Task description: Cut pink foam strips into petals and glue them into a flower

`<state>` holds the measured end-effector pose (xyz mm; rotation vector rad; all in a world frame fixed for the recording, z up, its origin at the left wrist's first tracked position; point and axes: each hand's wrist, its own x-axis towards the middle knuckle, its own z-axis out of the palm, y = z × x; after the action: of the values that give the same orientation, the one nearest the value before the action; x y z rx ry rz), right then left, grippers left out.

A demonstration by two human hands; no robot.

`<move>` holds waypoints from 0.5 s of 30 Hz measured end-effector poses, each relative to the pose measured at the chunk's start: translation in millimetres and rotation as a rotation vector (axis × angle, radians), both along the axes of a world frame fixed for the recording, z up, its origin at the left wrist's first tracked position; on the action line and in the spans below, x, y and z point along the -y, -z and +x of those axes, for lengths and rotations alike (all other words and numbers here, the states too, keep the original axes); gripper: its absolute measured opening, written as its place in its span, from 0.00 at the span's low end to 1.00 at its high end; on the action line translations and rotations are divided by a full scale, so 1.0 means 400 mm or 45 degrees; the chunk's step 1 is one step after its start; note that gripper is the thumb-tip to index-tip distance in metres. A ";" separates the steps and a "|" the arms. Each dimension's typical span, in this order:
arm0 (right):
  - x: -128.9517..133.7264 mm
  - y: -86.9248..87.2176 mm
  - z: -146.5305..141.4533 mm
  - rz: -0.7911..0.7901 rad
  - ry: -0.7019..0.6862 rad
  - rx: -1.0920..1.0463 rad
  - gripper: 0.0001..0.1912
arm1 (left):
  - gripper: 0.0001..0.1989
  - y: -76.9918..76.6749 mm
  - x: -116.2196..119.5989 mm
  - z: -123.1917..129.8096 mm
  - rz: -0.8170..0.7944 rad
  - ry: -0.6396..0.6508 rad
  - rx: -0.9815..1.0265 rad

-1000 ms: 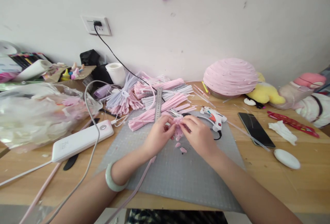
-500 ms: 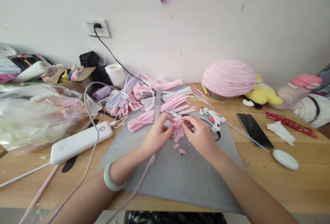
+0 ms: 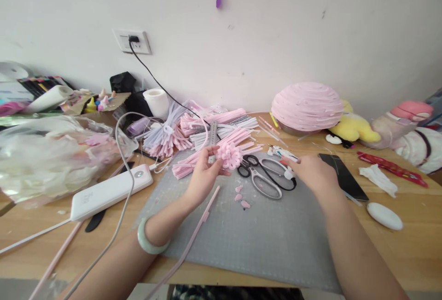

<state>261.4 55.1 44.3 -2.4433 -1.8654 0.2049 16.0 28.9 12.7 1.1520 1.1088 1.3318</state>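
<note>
A fluffy pink flower (image 3: 229,156), which looks made of pipe cleaner, is pinched between the thumb and fingers of my left hand (image 3: 206,171). My right hand (image 3: 314,173) is at the white hot glue gun (image 3: 281,152), its fingers closed on the body and covering much of it. Between the hands, scissors (image 3: 264,180) with black and grey handles lie on the grey cutting mat (image 3: 262,240). Several small pink petal-like pieces (image 3: 245,204) rest below the flower. A pink pipe cleaner strip (image 3: 193,240) runs over the mat's front edge.
Pink and white pipe cleaner bundles (image 3: 221,125) and a metal ruler (image 3: 213,132) lie behind the mat. Left are a white power bank (image 3: 110,194), its cable and a plastic bag (image 3: 51,152). Right are a pink dome (image 3: 307,106), a phone (image 3: 343,175) and a white oval object (image 3: 384,216).
My right hand has let go of the flower and moved right to the glue gun. The flower stays in my left hand, turned face up, and the scissors now show fully.
</note>
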 end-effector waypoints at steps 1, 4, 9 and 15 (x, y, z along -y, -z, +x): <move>-0.007 0.007 0.014 -0.066 0.008 -0.002 0.26 | 0.17 0.002 -0.002 -0.001 -0.002 -0.016 -0.006; -0.031 0.039 0.044 -0.074 -0.021 -0.025 0.26 | 0.17 0.007 -0.005 -0.004 -0.014 -0.026 -0.020; -0.062 0.076 0.070 -0.144 -0.040 -0.324 0.23 | 0.18 0.007 -0.006 -0.005 -0.053 -0.008 -0.079; -0.048 0.044 0.025 0.258 0.058 -1.446 0.10 | 0.16 0.006 -0.006 -0.008 -0.039 -0.054 -0.139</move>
<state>271.4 74.4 26.6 -1.5952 -1.1988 1.0555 12.7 31.4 10.1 1.1960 1.2341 1.2924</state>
